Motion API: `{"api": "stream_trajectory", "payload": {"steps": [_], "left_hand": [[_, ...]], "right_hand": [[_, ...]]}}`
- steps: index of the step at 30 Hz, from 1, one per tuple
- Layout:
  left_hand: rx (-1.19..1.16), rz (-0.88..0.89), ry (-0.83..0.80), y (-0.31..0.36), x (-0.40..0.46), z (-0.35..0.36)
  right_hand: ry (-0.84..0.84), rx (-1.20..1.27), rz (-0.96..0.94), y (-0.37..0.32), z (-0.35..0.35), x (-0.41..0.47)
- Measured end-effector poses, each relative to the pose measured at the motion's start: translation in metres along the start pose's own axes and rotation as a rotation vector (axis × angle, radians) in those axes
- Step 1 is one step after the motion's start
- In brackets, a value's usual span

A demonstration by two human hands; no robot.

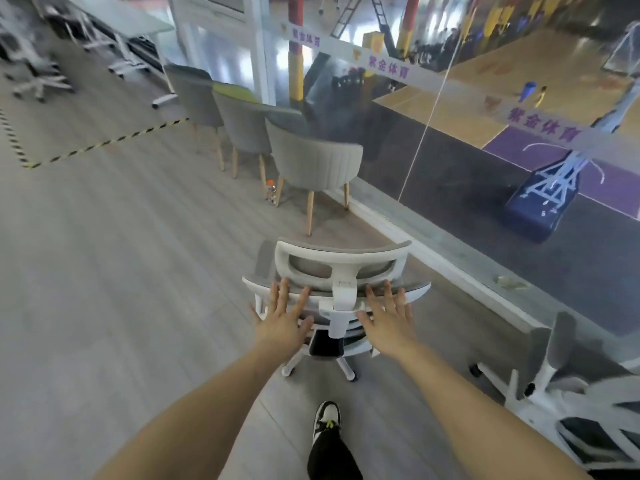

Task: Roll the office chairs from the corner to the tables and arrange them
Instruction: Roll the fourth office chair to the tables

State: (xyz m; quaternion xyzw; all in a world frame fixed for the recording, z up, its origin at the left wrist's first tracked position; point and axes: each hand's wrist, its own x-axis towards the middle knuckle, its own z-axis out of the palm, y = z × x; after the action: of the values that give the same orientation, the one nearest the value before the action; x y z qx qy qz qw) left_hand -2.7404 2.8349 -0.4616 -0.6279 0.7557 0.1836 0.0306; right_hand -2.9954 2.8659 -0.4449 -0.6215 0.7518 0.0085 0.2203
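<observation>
A white office chair (341,271) with grey mesh back and headrest stands on its castors right in front of me, its back toward me. My left hand (282,317) lies flat with straight fingers against the left side of the chair's back. On the right side of the back, my right hand (388,318) presses the same way, fingers spread. Another white office chair (568,393) stands at the lower right. Far off at the top left are a white table (138,19) and more office chairs (31,64), blurred.
Three grey upholstered chairs on wooden legs (311,164) line the glass wall (450,168) ahead. An orange-capped bottle (271,190) stands on the floor by them. Yellow-black tape (104,142) marks the grey plank floor. My shoe (327,419) steps forward below the chair.
</observation>
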Motion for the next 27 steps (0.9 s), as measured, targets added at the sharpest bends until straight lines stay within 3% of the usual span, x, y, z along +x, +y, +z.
{"api": "stream_trajectory", "payload": {"steps": [8, 17, 20, 23, 27], "left_hand": [[-0.123, -0.254, 0.025, -0.067, -0.058, -0.010], [-0.187, -0.427, -0.034, -0.146, -0.059, -0.040], [-0.216, -0.489, 0.016, -0.173, -0.057, -0.052], [-0.296, -0.668, 0.134, -0.204, -0.049, -0.064], [-0.368, -0.817, 0.152, -0.255, -0.028, -0.087]], "right_hand": [[-0.055, -0.030, -0.156, -0.086, 0.018, -0.014], [-0.080, -0.086, -0.348, -0.175, 0.027, 0.038], [0.027, -0.042, -0.385, -0.204, 0.027, 0.061], [0.121, 0.084, -0.364, -0.234, 0.020, 0.092], [0.070, 0.073, -0.450, -0.277, 0.020, 0.150]]}}
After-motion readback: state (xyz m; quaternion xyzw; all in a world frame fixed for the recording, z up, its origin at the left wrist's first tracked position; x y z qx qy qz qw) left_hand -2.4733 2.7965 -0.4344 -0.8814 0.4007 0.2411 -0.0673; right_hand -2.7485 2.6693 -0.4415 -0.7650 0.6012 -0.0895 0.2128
